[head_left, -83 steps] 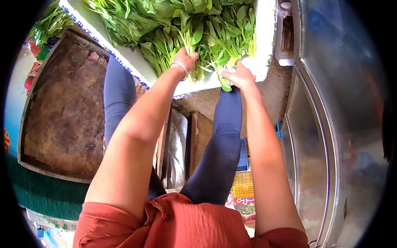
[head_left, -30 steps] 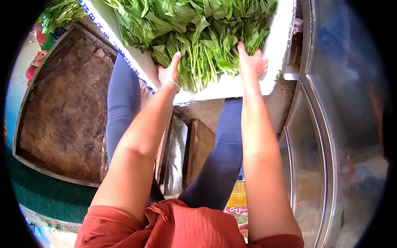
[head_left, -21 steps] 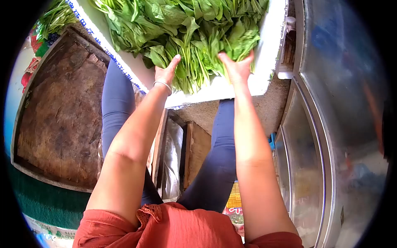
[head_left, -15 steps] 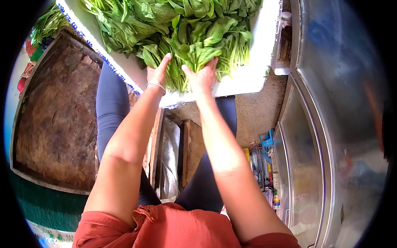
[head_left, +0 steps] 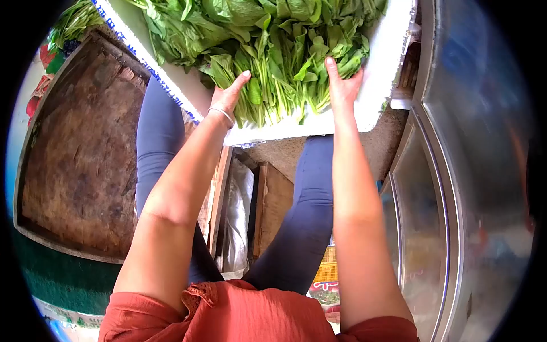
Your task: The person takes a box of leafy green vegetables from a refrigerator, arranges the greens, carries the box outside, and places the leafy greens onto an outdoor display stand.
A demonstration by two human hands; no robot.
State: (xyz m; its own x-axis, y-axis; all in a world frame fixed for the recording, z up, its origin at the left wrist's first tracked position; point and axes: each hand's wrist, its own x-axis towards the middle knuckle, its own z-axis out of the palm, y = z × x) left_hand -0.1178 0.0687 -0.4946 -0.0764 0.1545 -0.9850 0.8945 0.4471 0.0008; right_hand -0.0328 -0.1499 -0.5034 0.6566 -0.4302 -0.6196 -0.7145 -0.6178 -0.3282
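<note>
Long-stemmed leafy greens (head_left: pixel 273 68) fill a white foam box (head_left: pixel 273 132), stems toward me and leaves toward the far side. At the left of the near bunch, my left hand (head_left: pixel 228 98) has its thumb on top and its fingers tucked out of sight among the stems and leaves. On the bunch's right side, near the box's right wall, my right hand (head_left: pixel 345 90) curls round leaves with the thumb raised, its fingertips partly hidden. A pale bangle (head_left: pixel 222 115) circles my left wrist.
A worn wooden tray (head_left: pixel 80 165) lies at the left, with more greens (head_left: pixel 71 25) beyond it. Stainless steel cabinet doors (head_left: pixel 473 171) stand close on the right. Between my legs are wooden boards (head_left: pixel 273 199) and a whitish plastic sheet (head_left: pixel 238 211). A yellow crate (head_left: pixel 326 268) sits low.
My right hand has moved right, away from my left hand, to the right side of the greens. The near stems now lie spread between the hands. The box appears shifted slightly right in view.
</note>
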